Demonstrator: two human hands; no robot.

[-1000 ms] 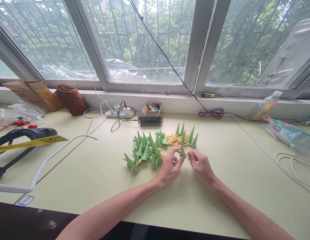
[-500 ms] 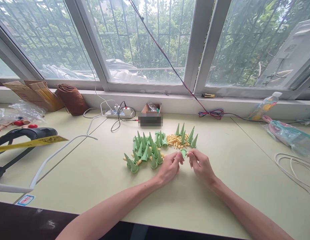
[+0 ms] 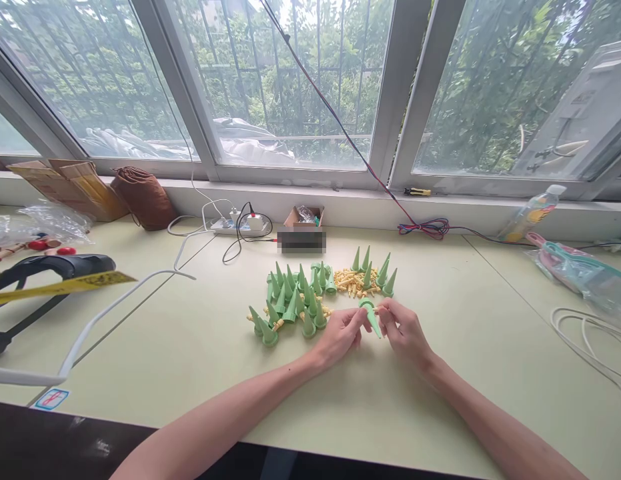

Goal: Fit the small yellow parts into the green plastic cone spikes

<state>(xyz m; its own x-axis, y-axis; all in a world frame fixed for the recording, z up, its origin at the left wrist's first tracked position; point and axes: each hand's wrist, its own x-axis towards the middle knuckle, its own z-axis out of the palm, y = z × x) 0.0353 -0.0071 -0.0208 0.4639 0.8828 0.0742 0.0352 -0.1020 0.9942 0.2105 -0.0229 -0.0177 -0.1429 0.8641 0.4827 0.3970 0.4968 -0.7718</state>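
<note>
My left hand [image 3: 343,330] pinches a green plastic cone-shaped spike [image 3: 372,319] by its wide end, with the tip slanting down towards me. Opposite it, the closed fingers of my right hand [image 3: 401,328] hold a small yellow plastic piece [image 3: 376,309] against the spike's side; my fingertips hide most of it. Left of my hands, several green spikes [image 3: 269,333] stand in a group, some with yellow pieces sticking out of their sides. Behind my hands lies a heap of loose yellow pieces [image 3: 346,280], with several green spikes [image 3: 389,283] standing along its right side.
Green ring-like caps [image 3: 331,283] lie behind the left group. Farther back stand a small open box [image 3: 290,217] and a power strip [image 3: 223,228]. A bottle [image 3: 530,215] and plastic-wrapped items [image 3: 577,267] are on the right. A black headset-like strap [image 3: 73,267] and a white cable [image 3: 97,320] lie left.
My left hand has turned the spike from tip up to tip down, so its wide end now faces away from me. My right hand has stayed nearly in place beside it.
</note>
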